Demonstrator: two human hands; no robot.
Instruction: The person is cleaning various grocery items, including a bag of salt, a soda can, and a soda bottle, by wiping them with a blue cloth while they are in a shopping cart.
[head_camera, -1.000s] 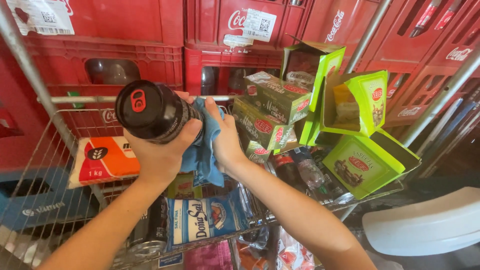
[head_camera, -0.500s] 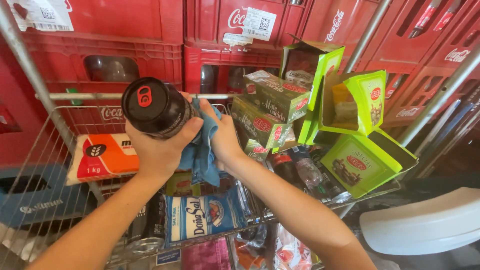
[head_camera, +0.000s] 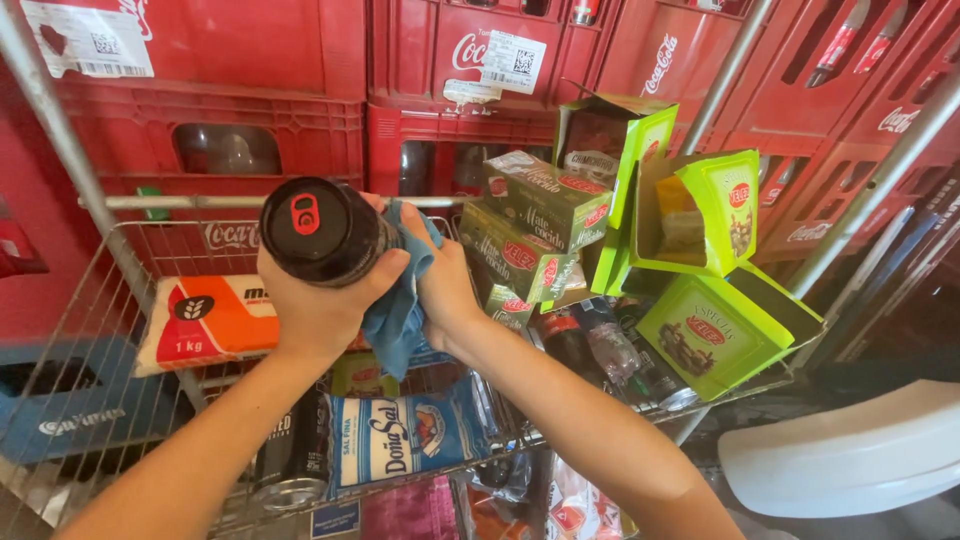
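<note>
My left hand (head_camera: 320, 305) grips a black drink can (head_camera: 318, 232) with a red pull tab, its top turned toward the camera. My right hand (head_camera: 445, 285) presses a blue cloth (head_camera: 400, 315) against the can's side. Both hands are held above a wire shopping cart (head_camera: 90, 330), near its middle.
In the cart lie an orange and white bag (head_camera: 215, 318), a blue and white bag (head_camera: 400, 438), dark cans (head_camera: 292, 460), green cartons (head_camera: 545, 200) and open lime-green boxes (head_camera: 715, 325). Red bottle crates (head_camera: 250, 110) are stacked behind. A white chair (head_camera: 850, 455) stands at the lower right.
The can and both hands have shifted slightly right and lower in view; the cloth stays pressed against the can.
</note>
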